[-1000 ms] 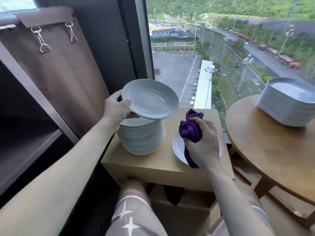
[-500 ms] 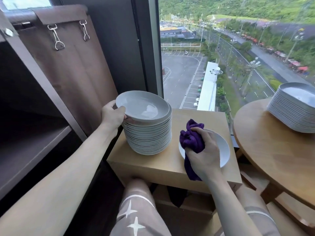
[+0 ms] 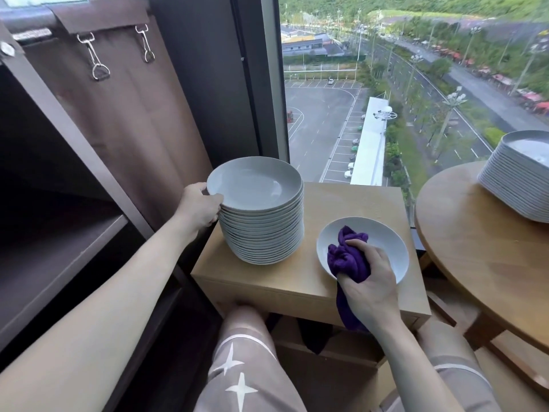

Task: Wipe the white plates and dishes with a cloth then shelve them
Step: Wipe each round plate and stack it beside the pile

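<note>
Left hand: the left hand (image 3: 202, 208) is closed on the near-left rim of the top plate (image 3: 255, 182), its fingers tucked under the edge. That plate sits on the tall stack (image 3: 261, 233).
Right hand: the right hand (image 3: 368, 275) is clenched round a bunched purple cloth (image 3: 347, 257) and presses it into the lone plate (image 3: 383, 236) lying flat beneath it. A tail of cloth hangs below the hand, over the near edge of the small table (image 3: 350, 200).
Where the plates are: the tall stack stands directly right of the left hand. The lone plate is under the right hand, just beside that stack but apart from it. A second stack (image 3: 520, 188) sits well to the right of the right hand, on the round table (image 3: 475, 248).
Shelf: a dark open shelf (image 3: 59, 248) lies left of the left arm (probably where wiped plates go).
Handling: the plates look like glazed ceramic, so they should be stiff, smooth, likely slippery, and quick to chip if knocked. One plate looks light enough for one hand, while the whole stack looks heavy.
Where to hold: best taken at the rim, thumb above and fingers below, and lifted clear rather than dragged across its neighbour.
</note>
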### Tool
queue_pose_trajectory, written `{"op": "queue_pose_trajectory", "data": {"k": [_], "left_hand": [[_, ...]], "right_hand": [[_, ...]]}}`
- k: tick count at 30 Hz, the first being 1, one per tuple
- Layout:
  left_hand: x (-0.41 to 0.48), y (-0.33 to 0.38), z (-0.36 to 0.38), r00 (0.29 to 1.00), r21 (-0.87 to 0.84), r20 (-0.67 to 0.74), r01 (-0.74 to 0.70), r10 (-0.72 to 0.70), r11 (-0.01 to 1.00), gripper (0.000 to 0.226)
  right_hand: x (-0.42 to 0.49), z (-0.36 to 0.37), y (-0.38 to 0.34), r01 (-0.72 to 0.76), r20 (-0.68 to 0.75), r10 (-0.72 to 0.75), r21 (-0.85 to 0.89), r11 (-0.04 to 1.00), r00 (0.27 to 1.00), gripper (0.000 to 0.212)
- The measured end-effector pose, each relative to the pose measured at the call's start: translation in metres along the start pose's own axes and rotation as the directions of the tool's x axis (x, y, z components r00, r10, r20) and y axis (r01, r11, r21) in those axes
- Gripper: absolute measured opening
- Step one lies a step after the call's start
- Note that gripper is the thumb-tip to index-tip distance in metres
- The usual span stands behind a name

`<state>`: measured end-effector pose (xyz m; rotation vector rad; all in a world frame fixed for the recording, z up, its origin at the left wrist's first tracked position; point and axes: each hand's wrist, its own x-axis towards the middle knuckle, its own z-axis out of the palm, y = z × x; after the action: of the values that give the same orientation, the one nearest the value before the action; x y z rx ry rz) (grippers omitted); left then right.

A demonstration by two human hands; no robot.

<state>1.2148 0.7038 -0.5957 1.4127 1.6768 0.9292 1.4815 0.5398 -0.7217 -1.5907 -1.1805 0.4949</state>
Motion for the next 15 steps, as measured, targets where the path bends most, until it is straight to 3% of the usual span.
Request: {"op": "queue_pose_trajectory", "data": {"k": [3, 5, 6, 8, 9, 11, 13, 15], "left_hand": [[-0.005, -0.004, 0.003, 1.0, -0.011, 0.003, 0.0, 0.0, 1.0, 0.03], [-0.013, -0.006, 0.005, 0.996, 0.004, -0.088, -0.032, 0.032, 0.999, 0.045], [-0.02, -0.008, 0.006, 0.983, 0.013, -0.169, -0.074, 0.076, 0.997, 0.052], [-0.046, -0.012, 0.016, 0.929, 0.014, -0.274, -0.256, 0.25, 0.966, 0.043], [-0.059, -0.017, 0.025, 0.909, 0.024, -0.247, -0.34, 0.335, 0.94, 0.034], [-0.086, -0.033, 0.053, 0.902, 0.047, -0.044, -0.428, 0.43, 0.903, 0.02], [-0.104, -0.05, 0.088, 0.897, 0.053, 0.203, -0.41, 0.392, 0.911, 0.015], [-0.107, -0.063, 0.122, 0.899, 0.069, 0.355, -0.298, 0.255, 0.952, 0.021]], "right_hand": [[0.0, -0.003, 0.006, -0.021, -0.002, 0.021, 0.005, 1.0, 1.0, 0.059], [0.0, -0.006, 0.011, -0.035, -0.011, 0.035, 0.003, 0.999, 0.999, 0.059], [-0.001, -0.007, 0.014, -0.043, -0.015, 0.043, 0.005, 0.999, 0.999, 0.058], [-0.001, -0.01, 0.019, -0.059, -0.025, 0.059, 0.007, 0.998, 0.998, 0.057], [-0.001, -0.01, 0.021, -0.068, -0.03, 0.068, 0.004, 0.998, 0.997, 0.057], [0.001, -0.012, 0.026, -0.085, -0.039, 0.085, 0.003, 0.996, 0.996, 0.055], [0.002, -0.015, 0.027, -0.096, -0.049, 0.096, 0.012, 0.995, 0.994, 0.054], [0.002, -0.019, 0.027, -0.105, -0.055, 0.106, 0.025, 0.994, 0.993, 0.053]]}}
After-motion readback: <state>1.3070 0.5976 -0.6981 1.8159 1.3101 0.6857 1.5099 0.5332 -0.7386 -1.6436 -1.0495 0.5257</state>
